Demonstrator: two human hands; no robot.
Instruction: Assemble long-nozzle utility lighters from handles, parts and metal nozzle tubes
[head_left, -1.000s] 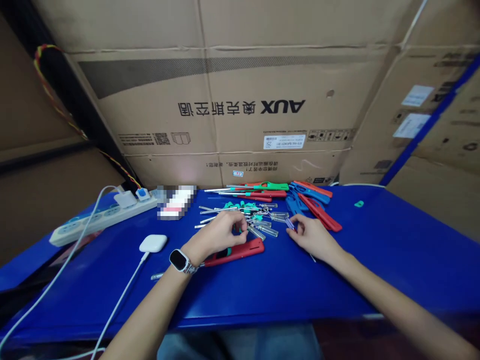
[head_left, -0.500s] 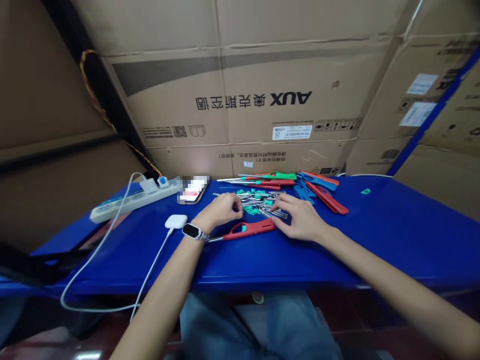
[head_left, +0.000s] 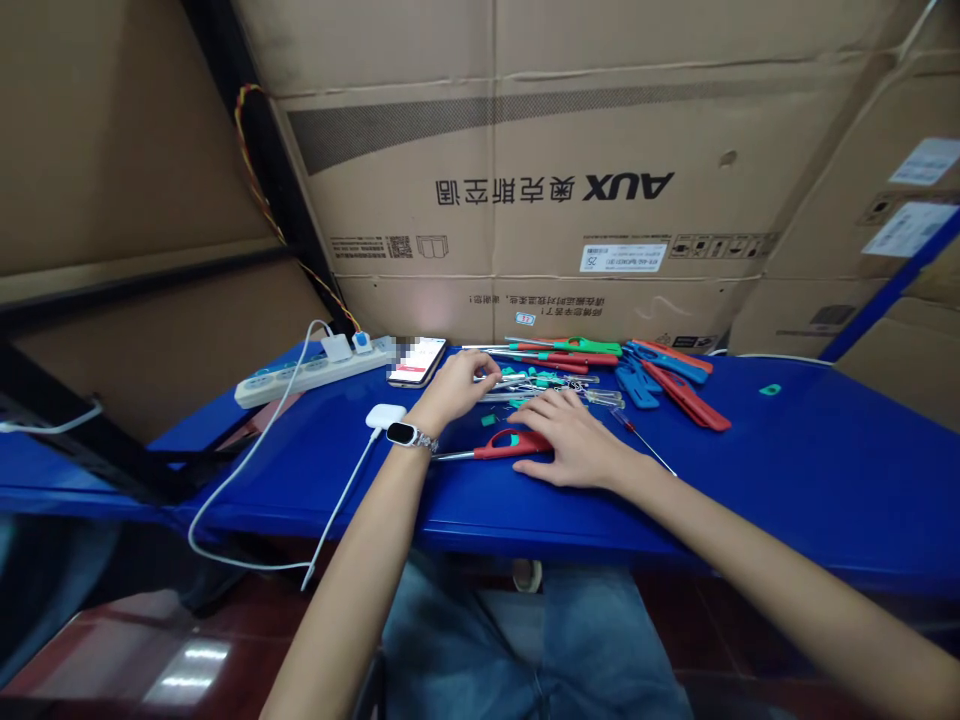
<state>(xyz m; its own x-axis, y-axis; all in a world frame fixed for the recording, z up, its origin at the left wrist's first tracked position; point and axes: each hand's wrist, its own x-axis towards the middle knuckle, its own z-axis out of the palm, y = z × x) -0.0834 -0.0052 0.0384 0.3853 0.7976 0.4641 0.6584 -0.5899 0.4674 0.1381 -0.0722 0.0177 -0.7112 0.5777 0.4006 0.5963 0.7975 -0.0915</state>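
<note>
My left hand (head_left: 459,385) is at the left side of a pile of small parts, its fingers curled together; what they hold, if anything, is hidden. The pile has silvery metal pieces (head_left: 499,396) and small green plastic pieces (head_left: 489,421). My right hand (head_left: 566,438) lies palm down with its fingers spread, at the pile's near edge and over the handle end of a red long-necked lighter (head_left: 499,449). To its right is a thin tool like a small screwdriver (head_left: 646,443), with a metal shaft and a dark handle.
Behind the pile lie several lighters with red and green bodies (head_left: 592,346). Blue casings (head_left: 637,384) and red casings (head_left: 686,397) are to the right. A phone (head_left: 417,361), a power strip (head_left: 315,372) and a white cabled case (head_left: 385,417) are left. Cardboard (head_left: 525,230) walls the back.
The view has shifted, so the scene sits further right. My right hand has moved left and nearer, its fingers now spread over the red lighter's end. The thin tool beside it has come into view.
</note>
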